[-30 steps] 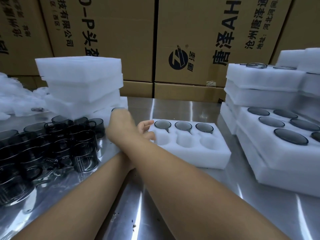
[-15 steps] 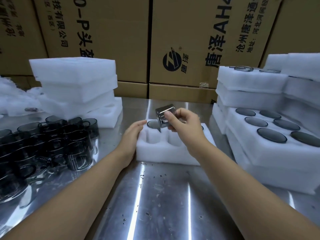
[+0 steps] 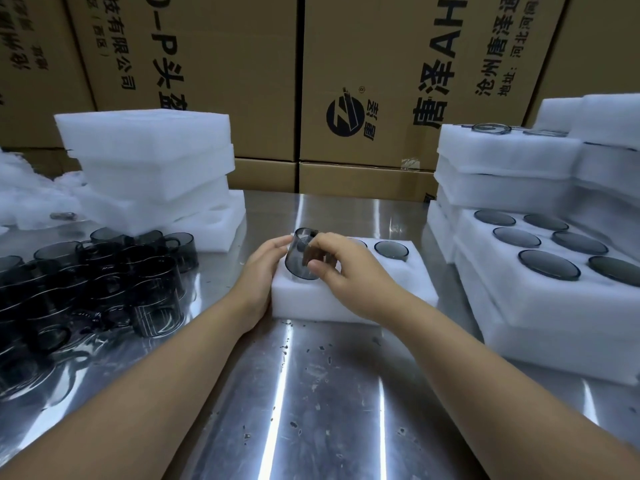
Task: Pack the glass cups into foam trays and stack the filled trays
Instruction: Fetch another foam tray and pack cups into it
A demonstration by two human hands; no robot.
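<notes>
While pinched between the thumb and curled fingers of the right hand (image 3: 346,271), tilted over the near-left corner of the foam tray (image 3: 346,303): one smoked-glass cup (image 3: 299,261), lower end at the tray's top face, contact with the foam not discernible. Left hand (image 3: 261,271) open, fingers straight, laid against the tray's left side, fingertips just beside the held cup. In the tray's far row, a seated cup (image 3: 391,250) at the right end, rim level with the foam; a second partly hidden behind the right hand. Tray set flat near the middle of the stainless-steel table (image 3: 311,393). To the left, a dense cluster of loose cups (image 3: 104,271) with handles, standing on the table. Behind that cluster, a stack of empty foam trays (image 3: 152,168). To the right, stacked filled trays (image 3: 540,299), dark cup mouths showing in the uppermost near tray; taller stacks behind it. Along the back, brown cartons (image 3: 363,81) printed with black characters and a round logo.
</notes>
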